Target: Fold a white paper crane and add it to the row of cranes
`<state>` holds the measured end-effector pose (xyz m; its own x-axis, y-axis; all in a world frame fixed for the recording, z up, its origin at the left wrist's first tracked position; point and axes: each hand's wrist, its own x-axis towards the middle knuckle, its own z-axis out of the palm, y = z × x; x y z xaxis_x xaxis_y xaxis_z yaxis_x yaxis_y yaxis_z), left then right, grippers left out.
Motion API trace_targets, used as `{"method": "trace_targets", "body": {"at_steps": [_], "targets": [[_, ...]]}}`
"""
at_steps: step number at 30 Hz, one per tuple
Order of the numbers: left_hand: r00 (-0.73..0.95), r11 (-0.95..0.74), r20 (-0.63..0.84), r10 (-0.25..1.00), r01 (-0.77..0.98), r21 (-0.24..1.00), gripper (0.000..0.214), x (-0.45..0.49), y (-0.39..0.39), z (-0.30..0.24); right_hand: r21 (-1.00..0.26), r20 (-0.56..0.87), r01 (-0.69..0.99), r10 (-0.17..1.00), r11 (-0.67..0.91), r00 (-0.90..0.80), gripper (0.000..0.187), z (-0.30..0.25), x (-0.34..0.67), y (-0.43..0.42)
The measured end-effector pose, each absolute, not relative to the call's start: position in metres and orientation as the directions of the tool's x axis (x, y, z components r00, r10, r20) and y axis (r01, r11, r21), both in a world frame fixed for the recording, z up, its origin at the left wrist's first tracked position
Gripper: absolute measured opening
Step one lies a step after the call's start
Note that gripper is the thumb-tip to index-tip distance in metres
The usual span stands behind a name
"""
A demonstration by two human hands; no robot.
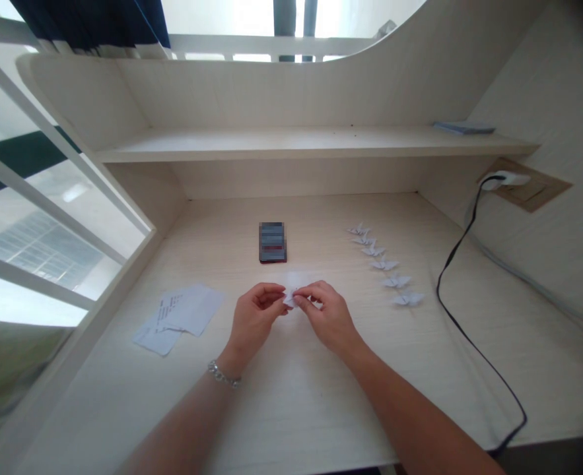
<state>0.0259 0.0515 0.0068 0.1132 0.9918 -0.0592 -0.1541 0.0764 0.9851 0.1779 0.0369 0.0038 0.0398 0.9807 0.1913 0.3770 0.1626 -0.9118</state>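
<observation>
The left hand (254, 318) and right hand (328, 318) meet over the bench (291, 412), holding a small folded paper (297, 287) between them. The fingers (302, 299) of the right hand are pinched together on its near part, and those of the left close on its left edge. The paper sits just ahead of both hands, partly hidden by the fingers, so its exact shape and long axis cannot be told; it seems to lie roughly across, between the hands.

It looks very light, thin and soft, likely to crease or crush under hard pressure, so it is best held lightly by its folded edges.

Beyond the fingers lies a dark block (273, 242), its face blurred. To the right, six paper cranes (384, 264) form a line running away from the fingers. Loose paper sheets (191, 310) lie left of the left hand, whose wrist wears a chain bracelet (223, 374).
</observation>
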Motion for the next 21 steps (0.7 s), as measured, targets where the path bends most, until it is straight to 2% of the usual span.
{"method": "trace_targets", "body": {"at_steps": [3, 5, 9, 16, 21], "targets": [[0.078, 0.033, -0.024, 0.997, -0.112, 0.993, 0.026, 0.026, 0.051, 0.005, -0.946, 0.12, 0.294, 0.99, 0.134, -0.068, 0.028, 0.005, 0.175, 0.036], [0.084, 0.028, -0.019, 0.996, -0.099, 0.995, 0.027, 0.027, 0.051, 0.005, -0.959, 0.105, 0.257, 0.992, 0.121, -0.074, 0.033, 0.004, 0.172, 0.036], [0.113, 0.032, -0.019, 0.993, -0.116, 0.993, 0.027, 0.029, 0.049, 0.005, -0.966, 0.117, 0.231, 0.993, 0.12, -0.028, 0.025, 0.001, 0.172, 0.037], [0.074, 0.032, -0.027, 0.997, -0.075, 0.997, 0.027, 0.029, 0.051, 0.001, -0.987, 0.072, 0.15, 0.995, 0.061, 0.068, 0.029, -0.005, 0.176, 0.042], [0.076, 0.096, -0.092, 0.993, -0.049, 0.994, 0.029, 0.026, 0.052, 0.001, -0.998, 0.021, 0.063, 0.995, 0.015, 0.101, 0.031, -0.011, 0.177, 0.047]]}}
